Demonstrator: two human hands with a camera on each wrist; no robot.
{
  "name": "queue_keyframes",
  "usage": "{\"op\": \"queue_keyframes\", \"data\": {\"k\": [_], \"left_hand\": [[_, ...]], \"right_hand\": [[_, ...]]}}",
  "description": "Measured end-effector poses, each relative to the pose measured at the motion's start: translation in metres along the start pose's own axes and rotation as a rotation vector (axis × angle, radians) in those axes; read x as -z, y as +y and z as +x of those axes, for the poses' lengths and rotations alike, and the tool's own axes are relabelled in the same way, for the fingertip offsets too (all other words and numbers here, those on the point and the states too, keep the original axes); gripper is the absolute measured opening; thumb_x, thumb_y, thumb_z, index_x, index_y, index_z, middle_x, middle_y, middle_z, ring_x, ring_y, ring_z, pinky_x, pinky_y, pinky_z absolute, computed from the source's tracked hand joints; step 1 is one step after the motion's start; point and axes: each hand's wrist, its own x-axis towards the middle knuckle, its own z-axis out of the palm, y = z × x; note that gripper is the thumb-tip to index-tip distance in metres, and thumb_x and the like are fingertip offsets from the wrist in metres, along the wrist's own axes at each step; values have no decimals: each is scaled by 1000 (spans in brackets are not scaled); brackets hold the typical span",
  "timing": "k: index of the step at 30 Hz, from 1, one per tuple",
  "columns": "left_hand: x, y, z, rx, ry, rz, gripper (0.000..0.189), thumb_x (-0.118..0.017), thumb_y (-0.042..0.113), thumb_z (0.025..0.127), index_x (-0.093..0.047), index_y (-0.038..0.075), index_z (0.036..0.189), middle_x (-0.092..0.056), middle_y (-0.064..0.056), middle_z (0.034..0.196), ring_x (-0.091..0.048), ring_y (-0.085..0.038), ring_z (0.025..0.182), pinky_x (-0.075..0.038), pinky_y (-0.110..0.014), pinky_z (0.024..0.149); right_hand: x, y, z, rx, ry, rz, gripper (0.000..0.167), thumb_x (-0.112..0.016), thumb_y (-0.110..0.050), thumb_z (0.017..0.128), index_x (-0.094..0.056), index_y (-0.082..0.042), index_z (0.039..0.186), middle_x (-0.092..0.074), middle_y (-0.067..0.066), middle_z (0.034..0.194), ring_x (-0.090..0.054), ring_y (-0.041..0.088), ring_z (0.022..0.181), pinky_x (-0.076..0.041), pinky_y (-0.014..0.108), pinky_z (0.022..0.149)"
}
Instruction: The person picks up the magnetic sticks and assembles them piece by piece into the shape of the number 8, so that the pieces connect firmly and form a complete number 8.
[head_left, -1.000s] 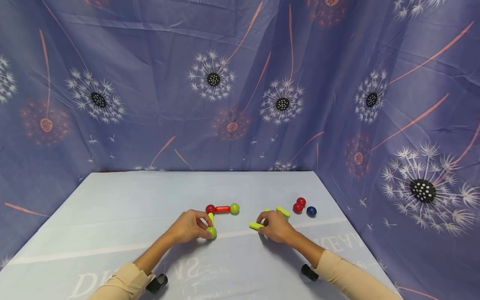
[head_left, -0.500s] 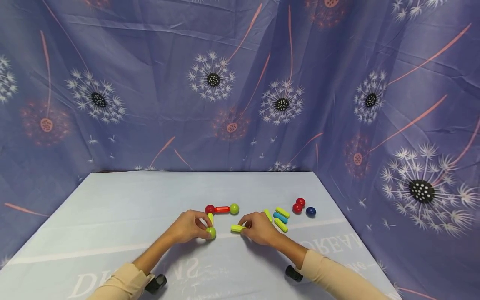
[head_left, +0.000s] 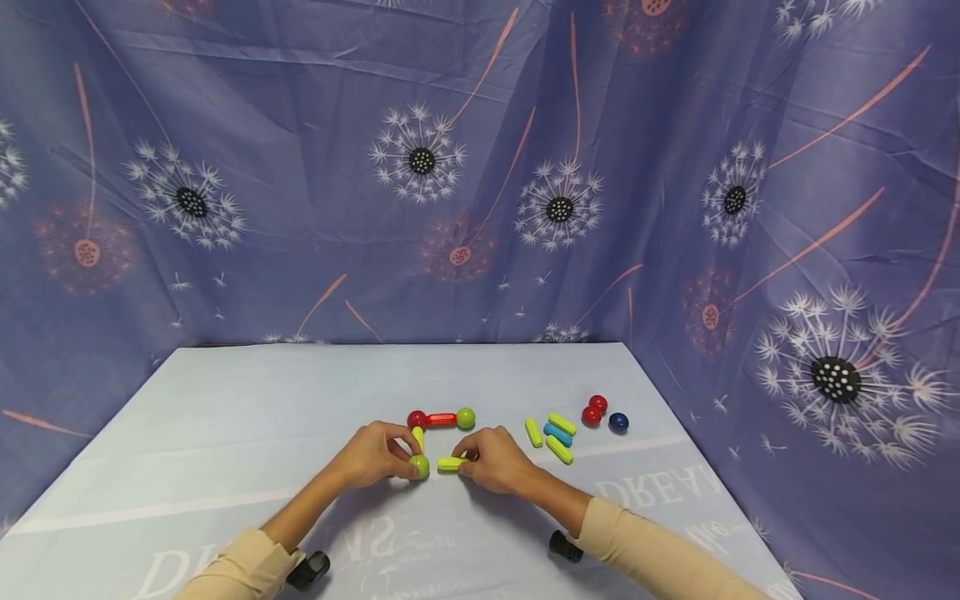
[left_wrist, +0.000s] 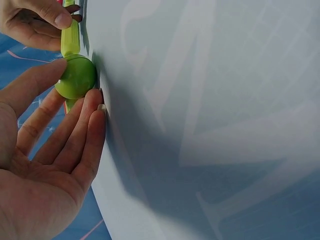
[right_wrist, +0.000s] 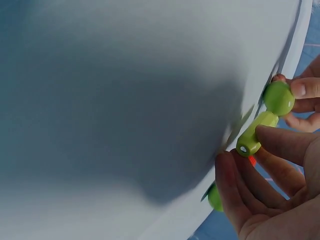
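Observation:
My left hand (head_left: 378,454) pinches a glossy green ball (head_left: 420,467) between thumb and fingers, low over the table. A yellow-green stick (head_left: 418,437) runs from that ball back to a red ball (head_left: 417,419). From the red ball a red stick (head_left: 442,419) leads right to another green ball (head_left: 466,417). My right hand (head_left: 493,460) pinches a loose yellow-green stick (head_left: 450,463), its far end pointing at the held ball. A narrow gap separates the two in the head view. The right wrist view shows a pale dot on the stick's near end (right_wrist: 244,149).
Right of my right hand lie several sticks, yellow-green (head_left: 559,450) and one blue (head_left: 558,434). Beyond them are two red balls (head_left: 592,416) and a dark blue ball (head_left: 618,422). A patterned curtain (head_left: 480,208) hangs behind the white-covered table (head_left: 300,383).
My right hand has moved left from the group of sticks, carrying one yellow-green stick close to the held green ball. My left hand keeps its hold on that ball.

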Motion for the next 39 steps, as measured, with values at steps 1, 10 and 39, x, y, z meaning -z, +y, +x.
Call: {"op": "queue_keyframes", "data": {"k": [1, 10, 39], "left_hand": [[0, 0, 0, 0, 0, -3, 23, -88, 13, 75, -73, 9, 93, -76, -4, 86, -70, -13, 80, -54, -32, 65], [-2, 0, -1, -10, -7, -19, 23, -88, 12, 75, -74, 8, 92, -77, -5, 85, -70, -13, 79, -54, -33, 64], [0, 0, -1, -13, 6, -10, 23, -88, 13, 75, -73, 8, 92, -77, -5, 84, -70, -13, 79, -54, -33, 64]], "right_hand": [[-1, -1, 0, 6, 0, 0, 17, -75, -7, 85, -81, -10, 101, -75, -3, 82, -61, 2, 74, -50, 21, 67], [-6, -6, 1, 7, 2, -27, 17, -75, -8, 85, -81, -10, 101, -76, -3, 83, -63, 2, 75, -50, 20, 69], [0, -18, 4, -14, -7, -20, 16, -76, -10, 85, -82, -13, 100, -76, -3, 84, -56, 2, 70, -46, 21, 65]]}}
